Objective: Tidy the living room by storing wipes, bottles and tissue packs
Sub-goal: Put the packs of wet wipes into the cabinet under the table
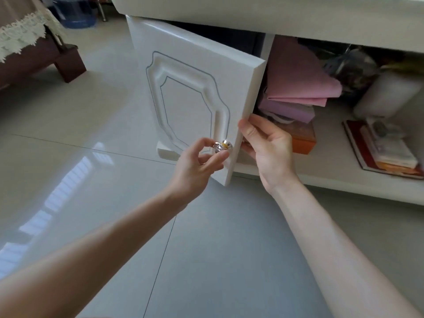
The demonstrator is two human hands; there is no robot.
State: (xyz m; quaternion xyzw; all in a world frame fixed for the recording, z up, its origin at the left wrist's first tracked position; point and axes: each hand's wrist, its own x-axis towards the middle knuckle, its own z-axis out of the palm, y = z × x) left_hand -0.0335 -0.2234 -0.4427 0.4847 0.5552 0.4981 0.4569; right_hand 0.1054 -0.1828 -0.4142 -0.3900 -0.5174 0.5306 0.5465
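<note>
One cabinet [339,188], door [188,97] ajar: pink cloths [302,86], orange box [304,144] inside.

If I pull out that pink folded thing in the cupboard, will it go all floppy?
Probably floppy: the pink folded thing lies in thin, bent layers. It looks light. Not likely to roll, since it sits flat on the purple pile.

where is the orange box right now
In the head view, the orange box sits on the cabinet's bottom shelf, right of centre, under the folded pink and purple stack and just behind the right hand.
</note>
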